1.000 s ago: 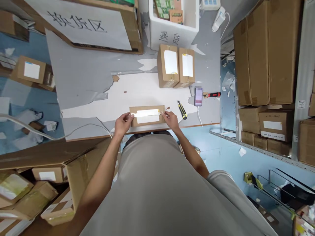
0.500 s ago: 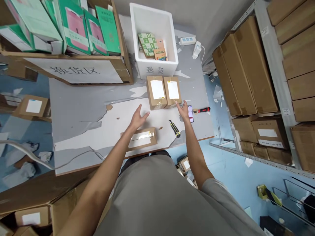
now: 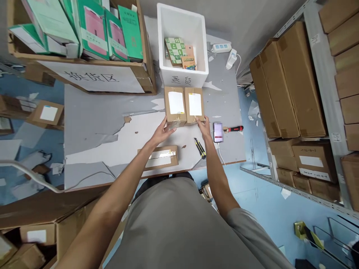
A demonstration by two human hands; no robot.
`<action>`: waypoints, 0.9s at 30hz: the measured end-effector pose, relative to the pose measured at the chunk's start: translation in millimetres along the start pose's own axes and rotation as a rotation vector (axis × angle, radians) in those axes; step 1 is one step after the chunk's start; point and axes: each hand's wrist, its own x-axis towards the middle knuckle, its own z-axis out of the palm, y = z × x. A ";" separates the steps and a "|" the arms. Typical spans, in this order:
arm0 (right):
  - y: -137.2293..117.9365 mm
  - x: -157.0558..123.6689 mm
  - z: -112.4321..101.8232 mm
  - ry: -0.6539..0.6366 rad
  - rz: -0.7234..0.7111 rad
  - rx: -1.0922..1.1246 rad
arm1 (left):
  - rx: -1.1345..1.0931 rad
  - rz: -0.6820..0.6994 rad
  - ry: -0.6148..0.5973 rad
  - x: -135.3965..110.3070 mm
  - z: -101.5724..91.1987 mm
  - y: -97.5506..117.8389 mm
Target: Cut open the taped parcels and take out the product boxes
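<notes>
Two small cardboard boxes with white labels stand side by side against the front of the white foam box (image 3: 183, 77). My left hand (image 3: 162, 133) is at the near left corner of the left cardboard box (image 3: 176, 118), thumb along its front edge. On the other side, my right hand (image 3: 203, 126) grips the near right corner of the right cardboard box (image 3: 194, 116). The pair sits pressed between both hands. Closer to my body lies a flat taped cardboard box (image 3: 161, 157). A yellow-and-black utility knife (image 3: 200, 148) rests beside my right forearm.
A phone (image 3: 218, 132) on a white cable and a red-and-black handled tool (image 3: 235, 129) lie at the table's right. A large carton (image 3: 148, 74) of green boxes fills the back left. Power strips (image 3: 221, 48) sit behind. Shelving with cartons (image 3: 301, 82) stands right.
Both hands have moved in and taken hold of the two boxes, which have shifted left relative to the foam box. The view has swung slightly left.
</notes>
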 end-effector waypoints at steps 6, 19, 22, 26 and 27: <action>-10.3 4.0 51.9 -0.144 -0.066 0.024 | 0.014 0.057 0.116 -6.3 -45.0 -4.4; 64.9 -115.0 -29.9 -0.031 0.380 -0.932 | 0.361 0.006 0.314 -164.1 -82.9 -45.6; 67.8 -133.5 -27.2 -0.049 0.347 -0.932 | 0.329 0.000 0.294 -201.1 -74.4 -54.6; 54.9 -151.2 -23.1 -0.107 0.265 -0.921 | 0.333 0.039 0.265 -216.4 -69.1 -62.9; 48.7 -156.0 -22.1 -0.137 0.226 -0.916 | 0.329 0.040 0.271 -215.5 -69.6 -65.0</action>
